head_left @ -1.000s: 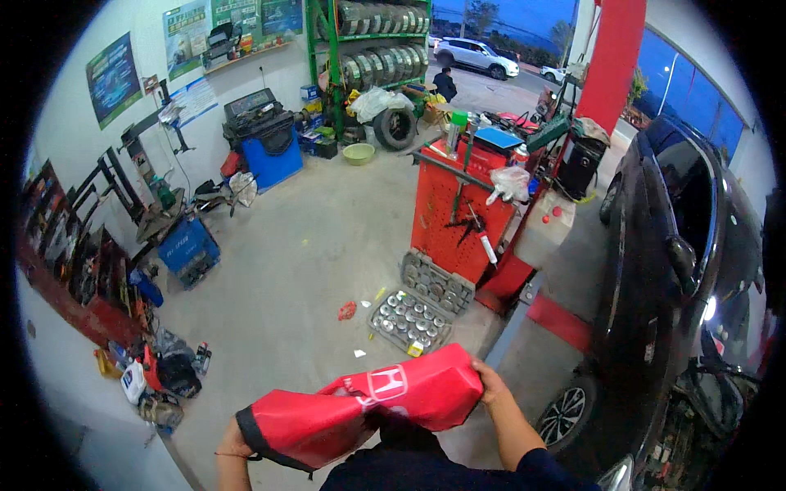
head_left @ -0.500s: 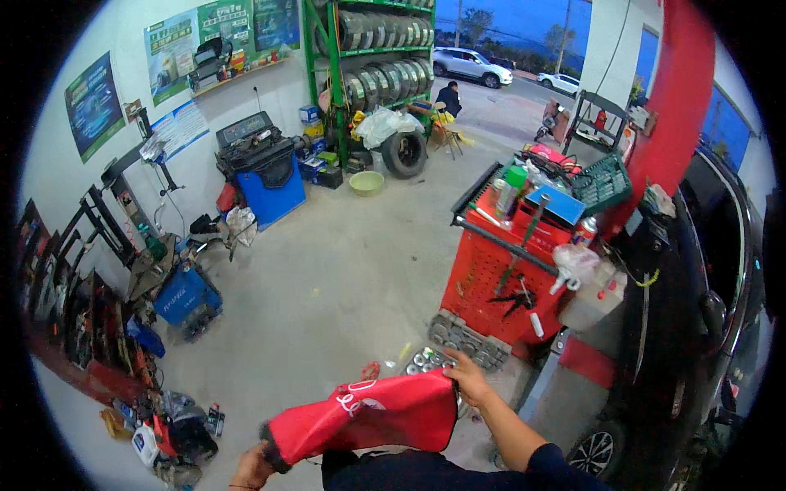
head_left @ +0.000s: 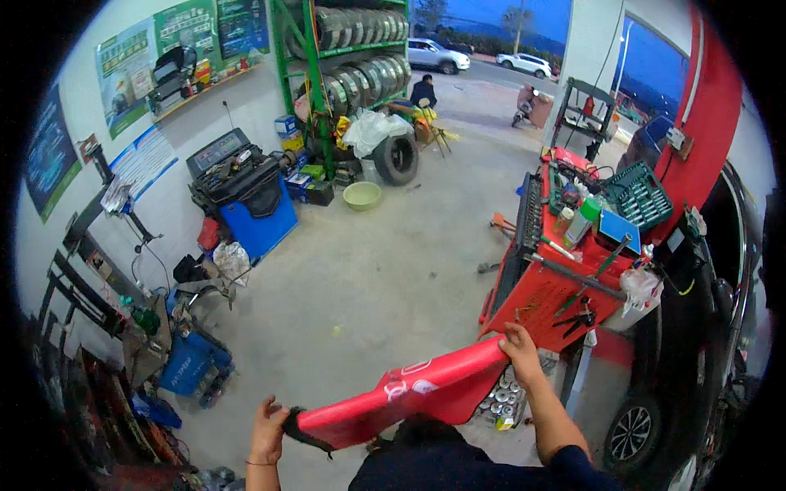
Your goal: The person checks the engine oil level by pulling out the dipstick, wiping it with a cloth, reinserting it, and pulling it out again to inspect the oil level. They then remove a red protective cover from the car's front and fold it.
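A red fender cover [head_left: 409,391] with white print and a dark edge stretches across in front of my body. My left hand [head_left: 268,430] is closed at its left corner, by the dark edge. My right hand [head_left: 521,352] pinches its upper right corner between thumb and fingers. The cover slopes up toward the right, folded over along its top. It hides part of the floor and of a tray of round metal pieces [head_left: 501,401] below my right hand.
A red tool cart [head_left: 540,295] loaded with cans and tools stands right, beside a dark car with a visible wheel [head_left: 632,432]. Blue equipment [head_left: 260,219] lines the left wall. Farther off are a green basin [head_left: 362,195], a tyre [head_left: 396,159], a tyre rack and a crouching person [head_left: 424,92].
Both hands have risen and moved right with the fender cover, which is now tauter and folded narrower. The view has turned, showing more of the cart's top.
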Demonstrator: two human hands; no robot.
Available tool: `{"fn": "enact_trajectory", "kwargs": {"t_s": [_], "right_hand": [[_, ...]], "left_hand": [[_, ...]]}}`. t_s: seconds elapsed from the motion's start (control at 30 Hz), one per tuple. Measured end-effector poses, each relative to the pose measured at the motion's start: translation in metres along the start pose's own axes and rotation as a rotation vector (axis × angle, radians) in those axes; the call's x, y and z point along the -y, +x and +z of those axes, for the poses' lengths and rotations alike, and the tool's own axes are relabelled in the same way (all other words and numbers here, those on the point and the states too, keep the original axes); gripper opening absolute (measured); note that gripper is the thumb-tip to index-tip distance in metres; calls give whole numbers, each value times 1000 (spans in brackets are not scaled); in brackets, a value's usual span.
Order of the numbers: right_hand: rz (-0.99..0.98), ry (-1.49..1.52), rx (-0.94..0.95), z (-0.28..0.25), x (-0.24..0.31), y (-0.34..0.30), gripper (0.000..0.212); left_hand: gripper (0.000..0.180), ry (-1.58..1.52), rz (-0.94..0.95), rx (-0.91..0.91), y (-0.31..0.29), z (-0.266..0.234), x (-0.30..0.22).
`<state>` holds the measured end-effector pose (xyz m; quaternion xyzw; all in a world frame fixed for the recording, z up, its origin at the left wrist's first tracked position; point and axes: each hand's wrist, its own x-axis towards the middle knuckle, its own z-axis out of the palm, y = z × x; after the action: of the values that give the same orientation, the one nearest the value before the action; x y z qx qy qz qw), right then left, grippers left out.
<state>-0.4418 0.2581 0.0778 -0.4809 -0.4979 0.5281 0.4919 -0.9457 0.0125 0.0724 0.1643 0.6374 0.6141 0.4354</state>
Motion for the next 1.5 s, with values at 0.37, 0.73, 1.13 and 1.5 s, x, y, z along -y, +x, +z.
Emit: {"fn": "enact_trajectory", "kwargs": {"t_s": [0.37, 0.73, 1.13, 1.5], "right_hand": [[50, -191, 163, 83, -30, 166, 45], [-23, 151, -153, 72, 8, 445, 51], [-54, 3, -411, 3, 42, 705, 38], [79, -274, -601, -74, 81, 890, 34]], "left_hand": [[20, 883, 144, 139, 212, 46, -44], [37, 598, 589, -11, 477, 282, -220], [29, 793, 558, 435, 784, 567, -274], [26, 988, 632, 848, 967, 854, -370]]}}
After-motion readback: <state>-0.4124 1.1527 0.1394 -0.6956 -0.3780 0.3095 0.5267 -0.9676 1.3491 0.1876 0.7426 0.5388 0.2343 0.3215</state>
